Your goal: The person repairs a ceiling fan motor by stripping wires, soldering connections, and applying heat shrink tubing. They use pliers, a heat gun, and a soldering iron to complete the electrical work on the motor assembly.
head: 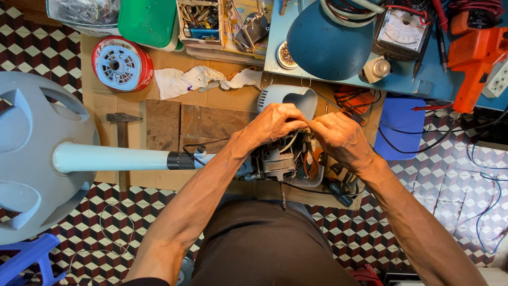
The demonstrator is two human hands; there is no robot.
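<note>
The left hand (272,123) and the right hand (341,139) meet over the exposed grey metal fan motor (280,161), which lies on the brown cardboard-covered bench (211,100) at the end of the pale blue fan pole (111,158); the fingers of both hands pinch together at one spot between them, but what they grip is too small to tell, perhaps a thin wire; the pale grey plastic motor cover (288,99) sits just beyond the left hand, touching or nearly touching it.

Open room is scant; the motor is hemmed in by the pole to the left, an orange-handled tool (353,98) and a flat blue plastic lid (401,127) to the right, and a white crumpled rag (196,79) beyond; a steel hammer (123,132) lies near the bench's left edge.

The hands cover the top of the motor; the forearms hide its near side; the round grey fan base (37,153) is cut off by the left edge.

Farther back stand a red-and-blue wire spool (121,63), a green plastic box (149,22), a dark blue dome-shaped lamp shade (325,45), an analogue meter (399,30) and an orange plastic soldering gun (473,58); the floor (450,180) is tiled in a dark red, black and white cube pattern.
</note>
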